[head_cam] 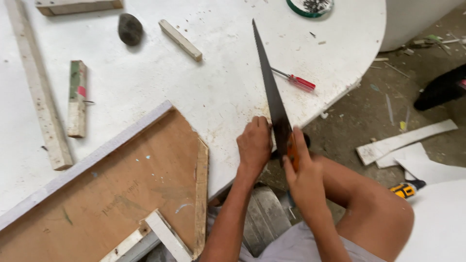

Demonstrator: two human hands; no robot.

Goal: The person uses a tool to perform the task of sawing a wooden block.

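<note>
My right hand (303,167) is wrapped tight round the orange handle of the long dark-bladed handsaw (273,97), fingers closed on the grip; the blade runs up and away from me across the edge of the white round-edged bench (213,92). My left hand (254,143) sits just left of the saw, fingers curled down and pressed on the bench edge, touching or nearly touching the blade near the handle; can't tell if a small piece is pinned under it, it's hidden. Risk as I judge it: left-hand fingers are right beside the teeth, so a jump or skid of the blade would catch them. My bare knee (374,208) is below and right of the saw, so a blade breaking through low could swing that way. The red-handled screwdriver (297,80) lies just right of the saw, close enough to get knocked off the bench. Left of the saw, well apart, are the brown plywood panel with wooden frame strips (145,184), a dark grey stone (130,29) and a short pale wood offcut (180,40).
</note>
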